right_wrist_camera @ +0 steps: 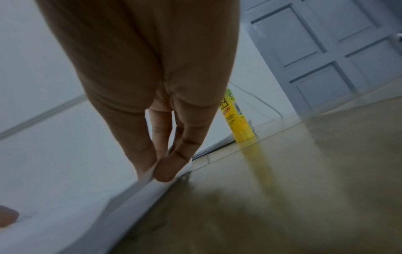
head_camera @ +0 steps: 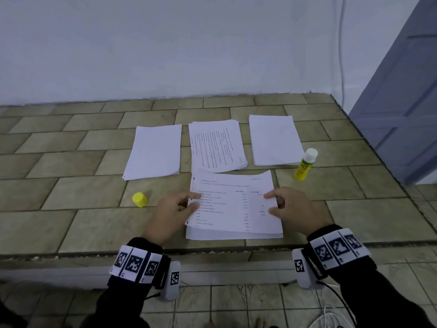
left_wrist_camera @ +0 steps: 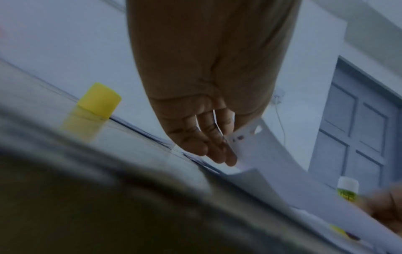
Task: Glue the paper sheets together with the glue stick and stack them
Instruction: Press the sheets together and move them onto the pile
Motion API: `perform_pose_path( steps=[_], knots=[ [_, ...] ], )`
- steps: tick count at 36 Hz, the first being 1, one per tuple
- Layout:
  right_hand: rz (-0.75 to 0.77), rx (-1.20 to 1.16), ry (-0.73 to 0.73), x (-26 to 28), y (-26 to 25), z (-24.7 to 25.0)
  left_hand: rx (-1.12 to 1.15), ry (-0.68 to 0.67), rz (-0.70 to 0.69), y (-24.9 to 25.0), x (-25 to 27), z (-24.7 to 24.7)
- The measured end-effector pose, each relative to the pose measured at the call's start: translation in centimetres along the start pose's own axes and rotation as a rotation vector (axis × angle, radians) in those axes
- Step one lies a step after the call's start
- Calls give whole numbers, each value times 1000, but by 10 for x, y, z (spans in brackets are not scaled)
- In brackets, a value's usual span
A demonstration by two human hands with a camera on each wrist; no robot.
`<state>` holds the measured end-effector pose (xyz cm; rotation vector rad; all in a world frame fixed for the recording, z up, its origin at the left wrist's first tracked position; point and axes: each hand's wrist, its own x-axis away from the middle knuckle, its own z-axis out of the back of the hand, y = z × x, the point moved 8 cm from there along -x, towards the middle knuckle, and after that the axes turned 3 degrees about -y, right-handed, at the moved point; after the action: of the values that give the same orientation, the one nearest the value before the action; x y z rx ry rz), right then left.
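A printed sheet (head_camera: 233, 204) lies near the front edge of the tiled ledge, on top of another sheet whose lower edge shows beneath it. My left hand (head_camera: 194, 201) pinches its left edge, and the left wrist view shows that edge (left_wrist_camera: 256, 151) lifted and curved beside my fingers (left_wrist_camera: 217, 147). My right hand (head_camera: 269, 204) pinches the right edge between thumb and finger (right_wrist_camera: 165, 169). The yellow glue stick (head_camera: 305, 165) stands upright and uncapped to the right (right_wrist_camera: 238, 120) (left_wrist_camera: 347, 190). Its yellow cap (head_camera: 139, 199) sits left of my left hand (left_wrist_camera: 99, 100).
Three paper stacks lie behind the sheet: a blank one at left (head_camera: 153, 151), a printed one in the middle (head_camera: 216, 145), a blank one at right (head_camera: 275, 140). A wall closes the back of the ledge. A grey door (head_camera: 402, 95) stands at right. The ledge's front edge (head_camera: 212, 250) runs below my wrists.
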<state>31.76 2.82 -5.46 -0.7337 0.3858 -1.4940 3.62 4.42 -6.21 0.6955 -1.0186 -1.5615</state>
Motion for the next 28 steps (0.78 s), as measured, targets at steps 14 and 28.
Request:
perform_pose_path(
  steps=[14,28],
  knots=[
    [5,77,9,0,6,-6,-152,-12,0,-3,3,-6],
    [-4,16,-1,4,9,-7,-122,4,-2,-12,1,-2]
  ],
)
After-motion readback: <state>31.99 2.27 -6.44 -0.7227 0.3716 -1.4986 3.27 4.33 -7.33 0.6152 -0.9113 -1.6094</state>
